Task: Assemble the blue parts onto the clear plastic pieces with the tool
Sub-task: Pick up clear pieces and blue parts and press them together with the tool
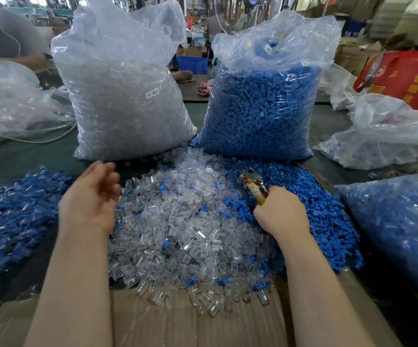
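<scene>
1. The tool (255,184) sits in the right hand (282,213), handles grasped, above the blue parts (323,216) at the counter's right.
2. The clear pieces (178,221) lie heaped between both hands.
3. The left hand (90,199) hovers released, fingers loose, beside that heap.

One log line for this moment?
left hand: open, above clear pieces | right hand: grips tool | blue parts: piled right
</scene>
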### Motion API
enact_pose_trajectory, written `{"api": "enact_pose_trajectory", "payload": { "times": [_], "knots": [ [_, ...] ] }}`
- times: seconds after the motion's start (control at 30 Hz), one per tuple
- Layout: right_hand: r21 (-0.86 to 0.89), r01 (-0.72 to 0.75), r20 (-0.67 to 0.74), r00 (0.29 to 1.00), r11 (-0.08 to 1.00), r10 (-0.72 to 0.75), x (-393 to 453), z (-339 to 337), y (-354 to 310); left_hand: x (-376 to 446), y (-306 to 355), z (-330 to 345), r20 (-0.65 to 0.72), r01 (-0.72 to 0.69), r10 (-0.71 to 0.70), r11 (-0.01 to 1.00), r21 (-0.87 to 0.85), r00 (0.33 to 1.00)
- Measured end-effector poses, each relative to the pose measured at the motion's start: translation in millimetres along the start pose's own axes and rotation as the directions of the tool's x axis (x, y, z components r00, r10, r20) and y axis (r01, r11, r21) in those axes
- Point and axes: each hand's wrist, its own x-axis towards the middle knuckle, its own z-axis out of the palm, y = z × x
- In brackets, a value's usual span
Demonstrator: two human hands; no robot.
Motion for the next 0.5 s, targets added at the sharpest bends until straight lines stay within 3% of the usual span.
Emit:
{"api": "enact_pose_trajectory", "payload": {
  "times": [0.07, 0.13, 0.27, 0.33, 0.5],
  "knots": [
    [-0.018, -0.006, 0.019, 1.0, 1.0, 0.006, 0, 1, -1, -14, -14, 16, 0.197, -0.101, 0.027, 0.921, 0.377, 0.98],
    [-0.024, -0.017, 0.025, 1.0, 1.0, 0.017, 1, 1, -1, -20, -29, 29, 0.332, -0.279, 0.063, 0.696, 0.661, 0.941],
    [-0.019, -0.004, 0.023, 1.0, 1.0, 0.004, 1, 2, -1, -34, -56, 44, 0.507, -0.498, 0.018, 0.222, 0.838, 0.862],
    [-0.017, 0.001, 0.029, 1.0, 1.0, 0.0, 0, 2, 0, -34, -64, 46, 0.537, -0.536, 0.006, 0.06, 0.842, 0.844],
    [-0.007, 0.006, 0.013, 1.0, 1.0, -0.006, 1, 3, -1, -33, -68, 45, 0.545, -0.55, 0.081, 0.078, 0.831, 0.834]
  ]
}}
